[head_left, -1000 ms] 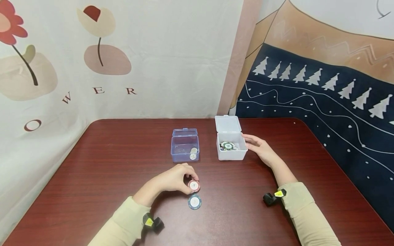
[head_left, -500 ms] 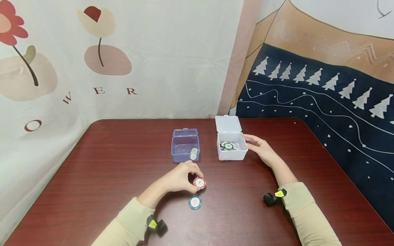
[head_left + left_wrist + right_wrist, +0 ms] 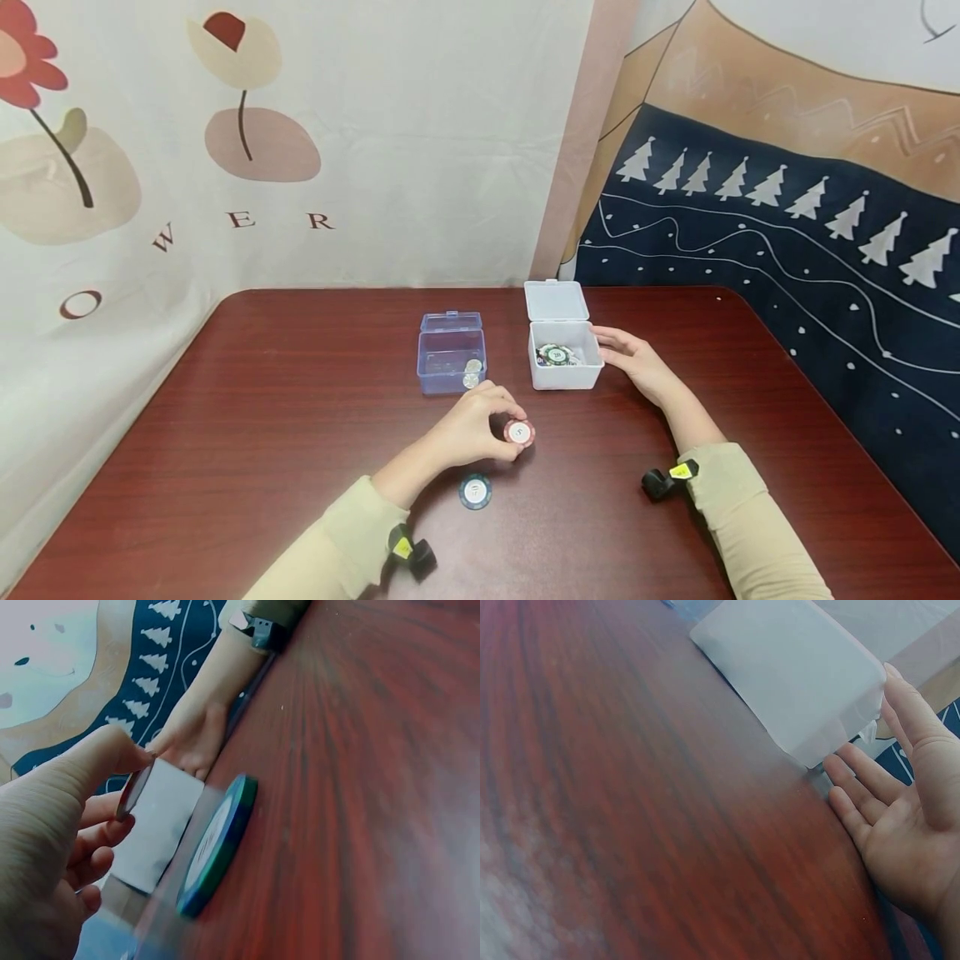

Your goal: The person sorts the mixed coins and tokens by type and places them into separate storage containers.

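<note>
My left hand (image 3: 474,427) pinches a red poker chip (image 3: 520,432) by its edge between thumb and fingers, above the table in front of the two boxes. In the left wrist view that chip (image 3: 135,791) appears edge-on. A blue-green poker chip (image 3: 475,492) lies flat on the table, nearer the body. My right hand (image 3: 636,365) touches the right side of a white plastic box (image 3: 566,380) with extended fingers. That box has its lid raised and several chips inside, a green-and-white one (image 3: 556,355) on top. In the right wrist view, straight fingers (image 3: 855,776) lie by the box's wall.
Left of the white box stands a translucent blue plastic box (image 3: 448,385), lid raised, with silvery round pieces (image 3: 472,367) in its right side. Both stand toward the back of a reddish-brown table (image 3: 300,375). Printed cloths (image 3: 420,167) hang behind.
My left hand has carried the red chip rightward and slightly away from the body, from just behind the blue-green chip. The right hand and both boxes stay put.
</note>
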`<move>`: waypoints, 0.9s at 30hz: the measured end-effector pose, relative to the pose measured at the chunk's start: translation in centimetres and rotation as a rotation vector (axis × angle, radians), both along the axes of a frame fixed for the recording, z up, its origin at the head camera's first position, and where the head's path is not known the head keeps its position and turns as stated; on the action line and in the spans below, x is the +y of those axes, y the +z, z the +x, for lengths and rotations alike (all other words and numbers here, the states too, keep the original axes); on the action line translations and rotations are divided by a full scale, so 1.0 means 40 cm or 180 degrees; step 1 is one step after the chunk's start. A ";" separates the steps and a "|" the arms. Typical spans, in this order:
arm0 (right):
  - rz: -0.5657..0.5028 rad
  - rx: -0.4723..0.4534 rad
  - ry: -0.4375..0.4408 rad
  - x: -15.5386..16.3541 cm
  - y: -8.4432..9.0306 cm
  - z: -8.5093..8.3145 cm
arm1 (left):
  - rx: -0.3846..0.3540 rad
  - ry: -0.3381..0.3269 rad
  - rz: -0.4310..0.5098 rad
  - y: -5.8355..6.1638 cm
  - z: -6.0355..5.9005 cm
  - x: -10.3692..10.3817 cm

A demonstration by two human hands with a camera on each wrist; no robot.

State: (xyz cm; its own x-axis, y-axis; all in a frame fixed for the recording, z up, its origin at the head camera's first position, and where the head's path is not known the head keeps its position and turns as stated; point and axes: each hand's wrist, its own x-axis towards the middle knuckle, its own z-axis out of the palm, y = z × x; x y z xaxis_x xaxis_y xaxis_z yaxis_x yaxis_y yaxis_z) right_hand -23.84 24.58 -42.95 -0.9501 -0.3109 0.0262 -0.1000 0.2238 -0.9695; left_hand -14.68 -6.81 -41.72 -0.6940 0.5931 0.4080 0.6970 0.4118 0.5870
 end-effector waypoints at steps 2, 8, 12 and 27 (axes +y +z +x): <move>-0.0027 0.0013 0.0011 0.000 0.000 0.001 | 0.0025 0.0086 0.0012 0.001 -0.003 0.016; -0.0057 0.0041 0.0018 -0.001 0.000 0.001 | 0.0098 0.0307 0.0037 0.007 -0.013 0.051; -0.0055 0.0053 0.0027 -0.001 -0.001 -0.001 | 0.0180 0.0410 0.0064 0.011 -0.022 0.068; -0.0010 0.0125 -0.0004 -0.002 0.000 0.004 | 0.0584 0.0774 0.0339 0.015 -0.068 0.116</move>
State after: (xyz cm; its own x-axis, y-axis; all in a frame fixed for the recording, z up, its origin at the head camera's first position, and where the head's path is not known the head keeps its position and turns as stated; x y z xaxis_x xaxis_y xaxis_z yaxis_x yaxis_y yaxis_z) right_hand -23.68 24.51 -42.96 -0.9486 -0.3097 0.0646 -0.1378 0.2209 -0.9655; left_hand -17.41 -2.19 -41.11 -0.7192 0.3662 0.5905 0.6841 0.5222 0.5093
